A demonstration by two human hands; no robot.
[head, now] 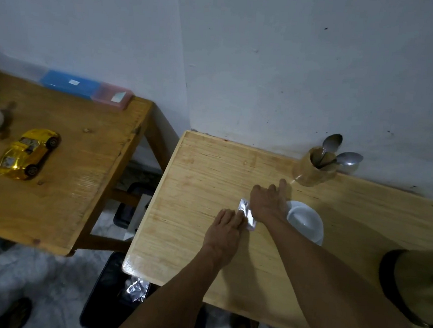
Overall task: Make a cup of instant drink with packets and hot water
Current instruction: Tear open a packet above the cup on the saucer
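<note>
Packet: your silver foil packet (247, 214) lies flat on the light wooden desk (199, 173), slanting between your two hands, just left of the cup.
Left hand: your left hand (224, 229) rests palm down on the desk, fingers stretched forward, fingertips on the near left edge of the packet; it presses rather than grips.
Right hand: your right hand (269, 201) lies spread and flat, palm down, its heel over the far right side of the packet and its fingers pointing towards the wall; nothing is closed inside it.
Cup: the white cup (305, 221) stands just right of your right wrist, touching or nearly touching it; what is inside cannot be told from here.
Spoon holder: a wooden holder (313, 169) with metal spoons (348, 158) stands against the wall, beyond your right fingertips and apart from them.
Right edge: a dark-rimmed round object (415, 285) sits blurred at the desk's near right; it may be a kettle or jar lid, you cannot tell.
Second desk: to the left, a darker desk (84, 179) carries a gold toy car (28, 153) and coloured plastic boxes (86, 89).
Floor: crumpled foil (137, 288) lies in a black bin (112, 292) below the desk's near left corner.
</note>
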